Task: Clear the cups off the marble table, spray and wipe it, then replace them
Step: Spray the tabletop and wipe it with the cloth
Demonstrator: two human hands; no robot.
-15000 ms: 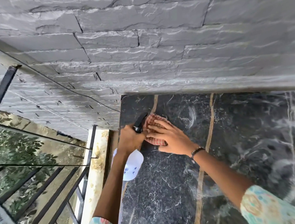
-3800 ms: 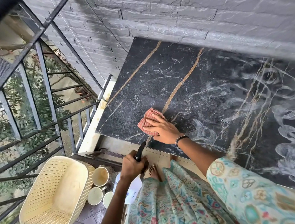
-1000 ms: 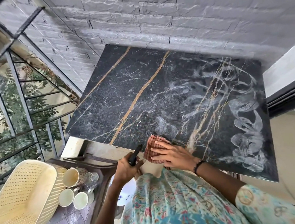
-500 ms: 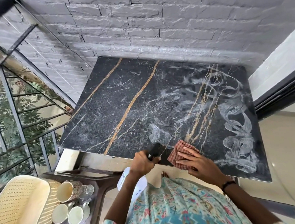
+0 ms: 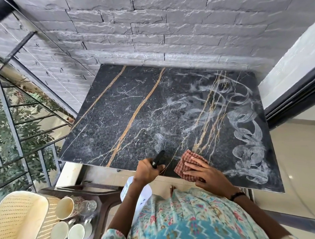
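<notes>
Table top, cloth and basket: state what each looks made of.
Table top: polished dark marble, by its gold and white veins and sheen.
Cloth: woven fabric, likely cotton; red check, soft folds.
Basket: cream moulded plastic, by its even perforations.

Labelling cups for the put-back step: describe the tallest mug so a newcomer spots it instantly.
Start at the cream perforated plastic basket, lower left. The cups cluster on the dark brown side table right of it. The tall cream floral-patterned mug lies tipped at the back, beside a clear glass, above two small white cups.
</notes>
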